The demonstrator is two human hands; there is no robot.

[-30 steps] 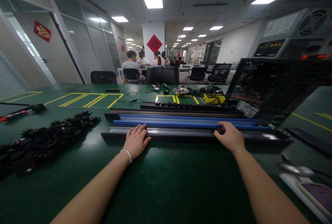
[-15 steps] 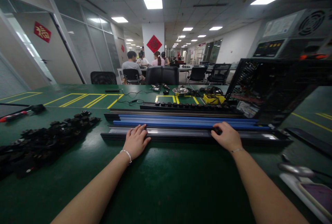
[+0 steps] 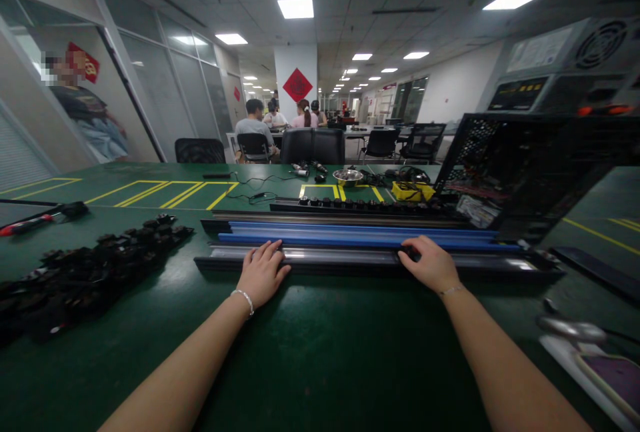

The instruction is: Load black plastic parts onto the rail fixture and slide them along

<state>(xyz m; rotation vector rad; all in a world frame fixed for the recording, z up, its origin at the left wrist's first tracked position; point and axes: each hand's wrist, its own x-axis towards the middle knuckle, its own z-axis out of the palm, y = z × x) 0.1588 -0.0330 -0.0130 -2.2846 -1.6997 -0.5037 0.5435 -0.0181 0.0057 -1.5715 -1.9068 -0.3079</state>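
Observation:
A long dark rail with a shiny grey channel (image 3: 345,257) lies crosswise in front of me on the green table. Flat on its left part rests my left hand (image 3: 263,273), fingers spread and holding nothing. Farther right, my right hand (image 3: 433,264) is closed with curled fingers on a small black part (image 3: 413,253) at the rail's channel. The fingers partly cover this part, and its kind does not show. Just behind the rail runs a long blue strip (image 3: 350,237), parallel to it.
A heap of black parts (image 3: 100,259) spreads at the left. Behind the strips stand a metal bowl (image 3: 348,177) and a yellow box (image 3: 413,191) with cables. An open computer case (image 3: 530,165) is at the right. A person (image 3: 93,112) is by the door at left.
My right hand has slid a little to the left along the rail with the black part. The left hand has stayed put. A person has appeared by the door.

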